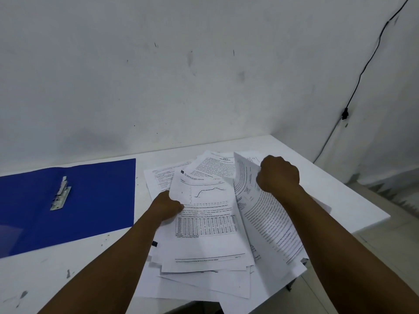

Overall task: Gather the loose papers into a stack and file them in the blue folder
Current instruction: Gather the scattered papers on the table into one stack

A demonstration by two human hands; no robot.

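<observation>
Many loose papers [210, 243] lie in an untidy, fanned-out heap on the right part of a white table [74, 268], some of their lower corners hanging over the near edge. The top sheet carries a line graph and a printed grid of figures. The left hand [169, 206] grips the left edge of that top sheet, its fingers curled round the paper's margin. The right hand [278, 175] is closed round the upper end of a bundle of text pages [265, 214], lifted and curved up from the heap's right side. A blue folder [90, 200] lies open and flat on the left part of the table, just beside the heap but apart from it, with a metal clip [60, 194] fixed along its middle fold. Dark scuffs mark the tabletop near the front. Behind stands a stained white wall [158, 75], and a black cable [362, 71] runs down it on the right.
</observation>
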